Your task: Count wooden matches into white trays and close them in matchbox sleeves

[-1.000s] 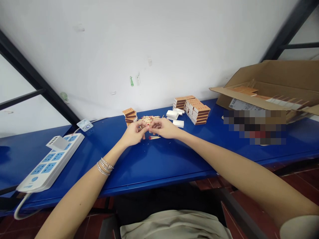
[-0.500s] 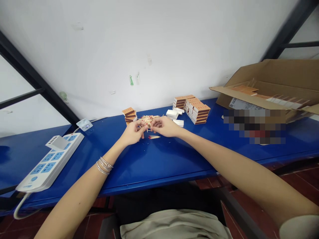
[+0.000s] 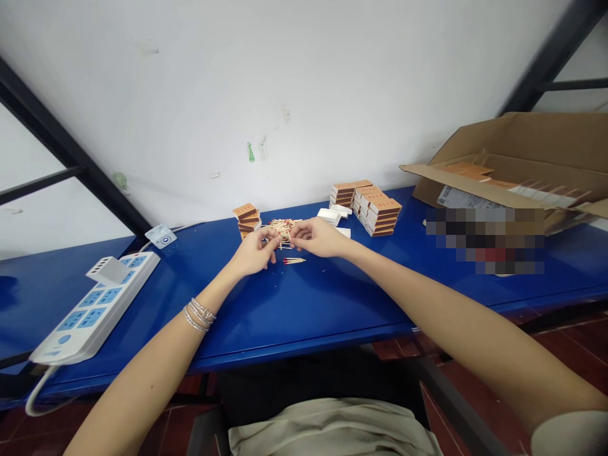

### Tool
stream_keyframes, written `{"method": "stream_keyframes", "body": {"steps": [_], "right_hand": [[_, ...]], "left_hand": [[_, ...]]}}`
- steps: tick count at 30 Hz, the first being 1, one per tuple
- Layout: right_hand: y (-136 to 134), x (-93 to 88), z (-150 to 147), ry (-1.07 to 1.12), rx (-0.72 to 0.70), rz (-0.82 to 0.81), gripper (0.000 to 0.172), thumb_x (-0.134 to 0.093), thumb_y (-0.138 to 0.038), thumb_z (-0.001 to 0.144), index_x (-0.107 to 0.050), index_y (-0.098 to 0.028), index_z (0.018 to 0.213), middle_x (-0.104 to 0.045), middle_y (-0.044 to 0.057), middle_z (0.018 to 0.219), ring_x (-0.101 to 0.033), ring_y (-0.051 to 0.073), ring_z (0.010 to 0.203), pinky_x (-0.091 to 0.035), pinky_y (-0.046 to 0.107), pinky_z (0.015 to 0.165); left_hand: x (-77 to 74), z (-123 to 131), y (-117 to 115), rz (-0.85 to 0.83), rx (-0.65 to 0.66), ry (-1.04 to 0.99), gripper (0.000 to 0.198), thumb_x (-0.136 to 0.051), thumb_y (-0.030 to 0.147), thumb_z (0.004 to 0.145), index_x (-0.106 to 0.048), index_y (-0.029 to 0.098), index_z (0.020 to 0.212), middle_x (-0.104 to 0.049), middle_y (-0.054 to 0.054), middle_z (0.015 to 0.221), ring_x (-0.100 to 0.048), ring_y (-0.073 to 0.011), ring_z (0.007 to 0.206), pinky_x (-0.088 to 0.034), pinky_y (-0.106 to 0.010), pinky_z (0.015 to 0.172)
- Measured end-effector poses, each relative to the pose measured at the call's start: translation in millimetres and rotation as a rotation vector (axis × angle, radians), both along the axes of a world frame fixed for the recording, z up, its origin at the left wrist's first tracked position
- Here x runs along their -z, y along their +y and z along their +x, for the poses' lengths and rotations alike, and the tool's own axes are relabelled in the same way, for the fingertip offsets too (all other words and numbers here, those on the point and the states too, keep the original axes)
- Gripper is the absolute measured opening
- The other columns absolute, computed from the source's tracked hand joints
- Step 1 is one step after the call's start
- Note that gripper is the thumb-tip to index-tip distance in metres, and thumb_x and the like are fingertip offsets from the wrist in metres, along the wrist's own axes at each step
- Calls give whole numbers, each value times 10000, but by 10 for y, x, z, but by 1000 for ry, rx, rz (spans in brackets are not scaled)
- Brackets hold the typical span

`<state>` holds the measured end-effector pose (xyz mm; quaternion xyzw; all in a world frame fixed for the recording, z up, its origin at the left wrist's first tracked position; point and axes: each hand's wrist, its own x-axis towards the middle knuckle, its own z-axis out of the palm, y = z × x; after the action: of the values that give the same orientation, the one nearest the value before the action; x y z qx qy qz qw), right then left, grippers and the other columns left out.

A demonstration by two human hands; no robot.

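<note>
**Loose wooden matchsticks (image 3: 284,227) on a blue surface (image 3: 304,316)**

The pile of matchsticks is placed just beyond the hands, and its near edge is reached by the fingertips. The left hand (image 3: 254,252) and the right hand (image 3: 318,238) are held close together over the surface, with their fingertips brought in toward the pile from either side. Whether any matchstick is gripped cannot be told at this size.

The matchsticks are thin, pale wood with red heads. They are heaped in a low, criss-crossed tangle, so no single direction is shared, though a few near the fingers are seen standing more steeply. A small bundle of red-tipped matches (image 3: 294,260) is laid just in front of the right hand, its long axis running nearly parallel to the surface's front edge, with the red heads turned toward the left hand.

Stacked orange-brown matchboxes (image 3: 247,218) are set just left of the pile, and a taller group of matchboxes (image 3: 380,215) stands to the right, beside white matchbox trays (image 3: 329,216). An open cardboard carton (image 3: 513,149) is placed farther right, and a white power strip (image 3: 95,308) lies at the left.
</note>
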<state>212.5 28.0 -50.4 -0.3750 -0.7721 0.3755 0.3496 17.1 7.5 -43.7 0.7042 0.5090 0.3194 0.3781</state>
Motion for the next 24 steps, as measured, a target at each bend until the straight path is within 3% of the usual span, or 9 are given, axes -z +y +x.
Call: {"method": "stream_keyframes", "body": {"steps": [9, 17, 24], "right_hand": [[1, -5, 13, -33, -36, -28, 78, -570, -126, 774, -640, -137, 806, -713, 52, 759, -645, 119, 630, -502, 223, 593], [-5, -52, 96, -364, -109, 137, 143, -625, -115, 718, -715, -147, 824, -722, 35, 766, -615, 119, 645, -470, 224, 617], [-11, -43, 88, -350, -177, 124, 126, -633, -125, 725, -729, -151, 802, -709, 23, 702, -621, 121, 631, -478, 227, 617]], "left_hand": [[42, -13, 29, 20, 9, 11, 108, -543, 277, 939, -529, 174, 909, -582, 36, 501, -484, -79, 333, -387, -159, 339], [42, -15, 23, 34, -13, 21, 162, -591, 321, 913, -530, 174, 881, -568, 43, 489, -471, -71, 325, -369, -155, 344], [78, -30, 46, 54, -16, -5, 138, -576, 312, 914, -536, 181, 895, -568, 38, 525, -487, -74, 358, -376, -168, 357]]}}
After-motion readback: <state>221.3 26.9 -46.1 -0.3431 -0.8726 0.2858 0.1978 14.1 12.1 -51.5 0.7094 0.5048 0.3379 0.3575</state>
